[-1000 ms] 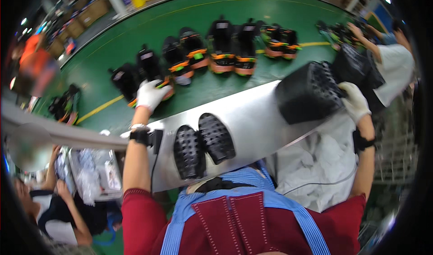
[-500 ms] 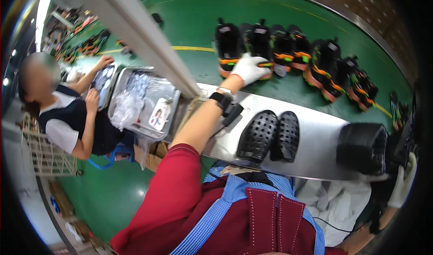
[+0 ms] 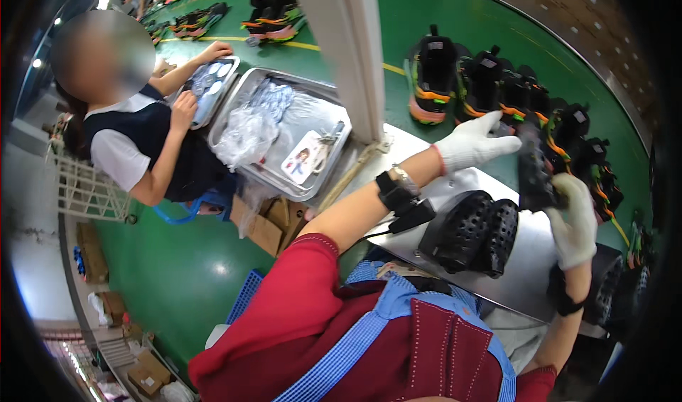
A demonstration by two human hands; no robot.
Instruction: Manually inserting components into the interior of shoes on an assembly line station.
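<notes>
My right hand (image 3: 574, 221), in a white glove, is closed round the lower end of a black perforated shoe tree (image 3: 534, 171), which stands tilted upward and is blurred by motion. My left hand (image 3: 477, 145), also gloved, stretches in from the left with thumb and fingers apart. It holds nothing, and its fingertips are close to that shoe tree; whether they touch cannot be told. Below, a pair of similar black shoe trees (image 3: 458, 231) lies on the metal ledge (image 3: 419, 167). Beyond my hands, black sneakers (image 3: 433, 75) with orange and green trim stand in a row on the green surface.
A pale post (image 3: 348, 54) rises left of the ledge. Further left, a seated person (image 3: 135, 132) handles a small tray (image 3: 206, 93) beside a large clear bin (image 3: 241, 157) with plastic bags. A cardboard box (image 3: 266, 224) sits below. Dark shoe-tree-like pieces (image 3: 604, 281) lie at right.
My left hand has come off a sneaker and now points toward the shoe tree. My right hand has moved in from the far right with a shoe tree. The view has shifted left.
</notes>
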